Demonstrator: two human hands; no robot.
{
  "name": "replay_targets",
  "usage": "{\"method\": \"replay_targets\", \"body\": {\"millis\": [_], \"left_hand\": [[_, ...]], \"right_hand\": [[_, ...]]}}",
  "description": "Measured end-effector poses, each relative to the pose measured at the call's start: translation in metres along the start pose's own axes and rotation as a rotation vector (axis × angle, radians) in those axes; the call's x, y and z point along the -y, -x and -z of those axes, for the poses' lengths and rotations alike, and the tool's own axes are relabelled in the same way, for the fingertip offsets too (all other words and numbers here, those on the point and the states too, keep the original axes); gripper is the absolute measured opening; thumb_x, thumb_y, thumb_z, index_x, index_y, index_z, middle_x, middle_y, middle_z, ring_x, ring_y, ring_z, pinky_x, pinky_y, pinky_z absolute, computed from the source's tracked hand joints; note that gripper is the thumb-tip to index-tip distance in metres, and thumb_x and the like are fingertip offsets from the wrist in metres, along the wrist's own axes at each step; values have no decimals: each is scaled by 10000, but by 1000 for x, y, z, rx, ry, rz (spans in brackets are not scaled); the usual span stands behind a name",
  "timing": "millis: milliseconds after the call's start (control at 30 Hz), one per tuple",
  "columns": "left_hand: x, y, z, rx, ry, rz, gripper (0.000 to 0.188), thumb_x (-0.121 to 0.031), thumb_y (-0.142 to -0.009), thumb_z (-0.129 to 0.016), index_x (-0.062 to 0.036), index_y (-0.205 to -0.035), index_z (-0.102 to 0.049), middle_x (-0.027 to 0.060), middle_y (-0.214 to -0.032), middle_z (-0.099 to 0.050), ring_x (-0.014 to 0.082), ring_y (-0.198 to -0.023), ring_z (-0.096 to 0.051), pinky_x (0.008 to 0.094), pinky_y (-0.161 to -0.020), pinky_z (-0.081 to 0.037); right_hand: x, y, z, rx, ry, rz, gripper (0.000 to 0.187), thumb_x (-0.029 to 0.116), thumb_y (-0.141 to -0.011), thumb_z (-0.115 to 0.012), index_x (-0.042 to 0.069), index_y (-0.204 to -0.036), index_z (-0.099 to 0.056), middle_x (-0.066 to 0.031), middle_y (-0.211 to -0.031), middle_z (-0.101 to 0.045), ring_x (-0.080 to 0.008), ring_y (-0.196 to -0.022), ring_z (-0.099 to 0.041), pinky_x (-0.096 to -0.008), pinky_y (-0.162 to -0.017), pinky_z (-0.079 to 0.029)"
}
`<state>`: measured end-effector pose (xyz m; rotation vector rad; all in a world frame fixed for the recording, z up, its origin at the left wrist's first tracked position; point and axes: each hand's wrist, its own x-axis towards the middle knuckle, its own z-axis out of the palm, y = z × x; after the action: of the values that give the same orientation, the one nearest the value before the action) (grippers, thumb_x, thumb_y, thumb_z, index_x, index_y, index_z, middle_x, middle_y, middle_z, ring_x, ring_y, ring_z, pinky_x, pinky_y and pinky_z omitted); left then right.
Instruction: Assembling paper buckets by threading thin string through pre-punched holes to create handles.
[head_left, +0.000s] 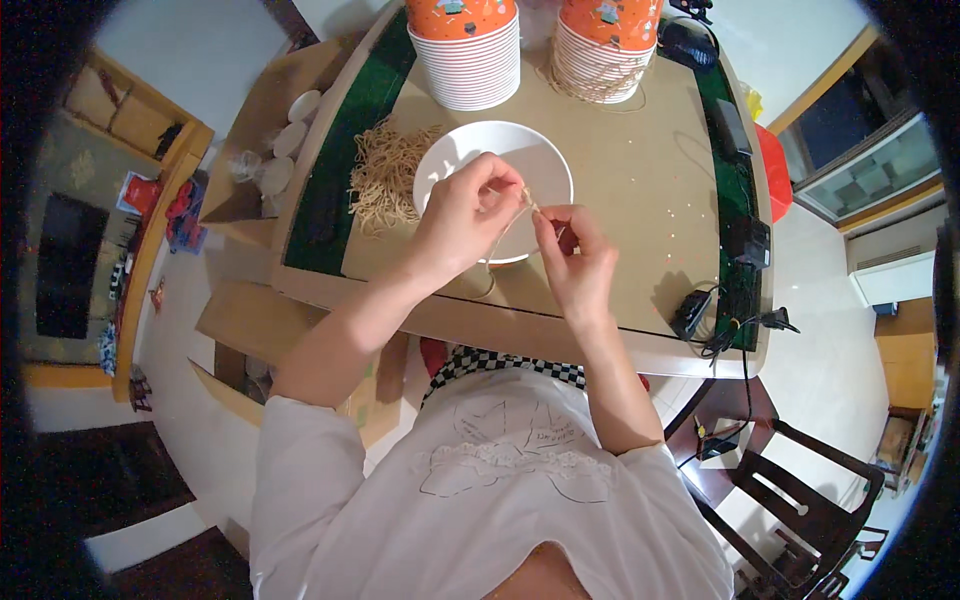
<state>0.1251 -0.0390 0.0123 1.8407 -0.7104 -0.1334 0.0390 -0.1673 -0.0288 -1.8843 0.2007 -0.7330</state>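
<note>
A thin beige cord [527, 198] is pinched between the fingertips of both my hands, with a small loop or knot showing there and its tail hanging down. My left hand [462, 212] grips it from the left and my right hand [580, 265] from the right. Directly below them stands a round paper tub [548, 165], white inside, with a bit of orange at its near edge; my hands partly cover it. Left of the tub lies a loose heap of similar beige cords [385, 175].
Two stacks of orange-and-white paper tubs [466, 65] stand at the far side; cords drape over the right stack [605, 72]. Black adapters and cables [692, 312] lie along the table's right edge. An open cardboard box [240, 190] stands left, a dark wooden chair [790, 490] lower right.
</note>
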Motion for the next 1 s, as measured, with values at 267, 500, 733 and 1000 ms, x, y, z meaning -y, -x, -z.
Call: {"method": "replay_targets", "body": {"millis": [267,500,733,1000], "left_hand": [[8,0,-2,93,63,2,138,-150,-910,-591,-26,-964,-614,6,-820,-630,46,-645,-524,205,-599,-448],[2,1,-2,40,-29,107,171,-184,-910,-597,-20,-863,-592,-22,-709,-582,40,-626,-477,209,-561,-398],[1,3,-3,45,10,91,159,-173,-904,-608,-18,-870,-595,-27,-705,-569,34,-626,-466,204,-561,-388],[1,11,0,142,207,135,144,-136,-883,-631,5,-903,-612,19,-822,-634,62,-754,-574,213,-683,-466]], "right_hand": [[2,0,2,1,6,-15,51,54,-827,-657,19,-851,-629,-80,-746,-615,-125,-545,-550,-253,-496,-445],[1,0,5,28,32,69,58,31,-813,-660,6,-852,-625,-96,-753,-616,-141,-541,-552,-262,-480,-445],[5,0,8,59,25,14,77,49,-830,-654,24,-897,-626,-82,-772,-638,-110,-520,-544,-248,-479,-438],[5,-7,11,55,-225,-84,95,46,-835,-651,30,-927,-634,-23,-759,-635,-40,-550,-514,-200,-488,-402]]}}
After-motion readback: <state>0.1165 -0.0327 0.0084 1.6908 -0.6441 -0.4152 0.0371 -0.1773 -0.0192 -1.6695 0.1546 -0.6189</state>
